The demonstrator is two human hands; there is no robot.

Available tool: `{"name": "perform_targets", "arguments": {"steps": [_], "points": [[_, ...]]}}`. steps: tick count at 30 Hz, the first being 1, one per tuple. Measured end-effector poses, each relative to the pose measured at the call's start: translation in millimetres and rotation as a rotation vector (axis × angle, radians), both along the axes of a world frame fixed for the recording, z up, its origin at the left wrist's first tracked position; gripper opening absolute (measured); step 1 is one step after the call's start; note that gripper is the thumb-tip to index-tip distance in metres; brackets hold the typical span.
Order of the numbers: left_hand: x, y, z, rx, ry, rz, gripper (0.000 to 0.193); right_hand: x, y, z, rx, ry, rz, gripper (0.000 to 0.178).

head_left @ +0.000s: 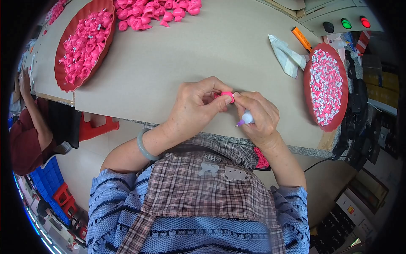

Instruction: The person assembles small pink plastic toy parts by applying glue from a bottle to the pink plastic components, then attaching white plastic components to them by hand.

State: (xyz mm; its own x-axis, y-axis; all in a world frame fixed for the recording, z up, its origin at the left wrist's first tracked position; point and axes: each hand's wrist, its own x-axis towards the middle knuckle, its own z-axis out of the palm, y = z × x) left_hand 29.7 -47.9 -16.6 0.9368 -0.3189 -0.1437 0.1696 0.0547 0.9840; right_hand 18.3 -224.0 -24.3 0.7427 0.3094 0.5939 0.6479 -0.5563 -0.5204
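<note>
Over the table in front of me, my left hand (192, 108) pinches a small bright pink plastic piece (227, 96) between thumb and fingers. My right hand (261, 118) is closed around a small pale glue bottle (248, 117), its purple nozzle pointing down toward my lap. The thumb and forefinger of that same hand meet the right end of the pink piece. Something small and white shows there, too tiny to make out. To the right, a red scalloped tray (308, 91) holds many little pink-and-white parts. At the far left, another red scalloped tray (63, 86) is heaped with pink pieces.
A loose pile of pink pieces (146, 12) lies at the back. Crumpled white tissue (284, 55) and an orange marker (301, 39) are near the right tray. Lit buttons (346, 23) sit on a panel behind. At left, a person (31, 131) sits near a red stool (99, 127).
</note>
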Motion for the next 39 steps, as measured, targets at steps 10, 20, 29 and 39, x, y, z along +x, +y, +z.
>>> {"name": "perform_targets", "arguments": {"steps": [10,20,29,39], "points": [[5.0,6.9,2.2,-0.137,0.071,-0.036,0.013,1.9,2.7,5.0,0.056,-0.035,-0.033,0.026],[12.4,29.3,-1.2,-0.737,0.428,-0.149,0.031,0.2,0.0,5.8,0.129,0.021,-0.1,0.025],[13.9,32.5,-2.3,-0.884,0.547,-0.137,0.031,1.0,4.2,8.2,0.123,0.071,-0.106,0.021],[13.3,46.8,1.1,-1.047,0.626,-0.116,0.026,-2.0,6.0,10.5,0.111,0.12,-0.11,0.019]]}}
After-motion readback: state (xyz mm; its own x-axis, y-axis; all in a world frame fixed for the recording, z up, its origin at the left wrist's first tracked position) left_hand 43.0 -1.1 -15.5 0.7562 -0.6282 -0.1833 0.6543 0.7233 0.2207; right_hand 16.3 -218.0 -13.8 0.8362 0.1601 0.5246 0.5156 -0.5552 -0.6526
